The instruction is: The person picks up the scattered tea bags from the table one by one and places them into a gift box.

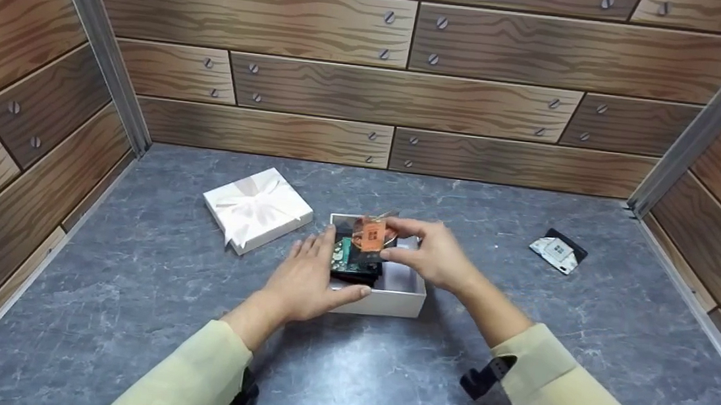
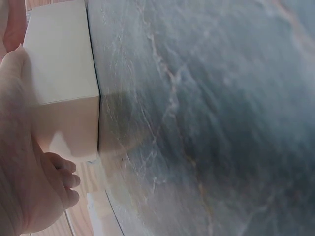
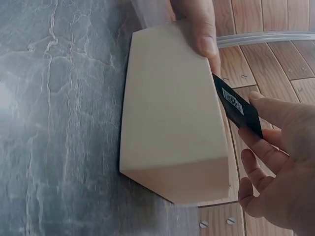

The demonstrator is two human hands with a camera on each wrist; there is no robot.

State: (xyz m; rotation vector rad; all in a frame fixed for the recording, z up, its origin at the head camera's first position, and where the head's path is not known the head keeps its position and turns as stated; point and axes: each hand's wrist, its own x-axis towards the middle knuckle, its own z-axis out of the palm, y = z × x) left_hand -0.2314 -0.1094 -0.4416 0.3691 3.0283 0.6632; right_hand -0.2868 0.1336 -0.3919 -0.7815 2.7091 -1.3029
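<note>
A white box (image 1: 400, 304) stands without its lid in front of me, holding a stack of dark cards (image 1: 353, 273) in its left part; the top one shows green. My right hand (image 1: 435, 255) pinches an orange-and-black card (image 1: 372, 235) between thumb and fingers, tilted over the box opening. In the right wrist view that card's dark back (image 3: 236, 105) shows a white barcode label. My left hand (image 1: 308, 282) rests on the box's left side with fingers straight, its thumb lying along the front rim. The left wrist view shows the palm close against the box wall (image 2: 61, 54).
To the left behind the box lies its white lid (image 1: 267, 210) with a ribbon bow. Two overlapping cards (image 1: 557, 250), one black and one pale, lie at the right on the grey marbled table (image 1: 144, 320). Wood-patterned panels (image 1: 319, 86) enclose the back and sides.
</note>
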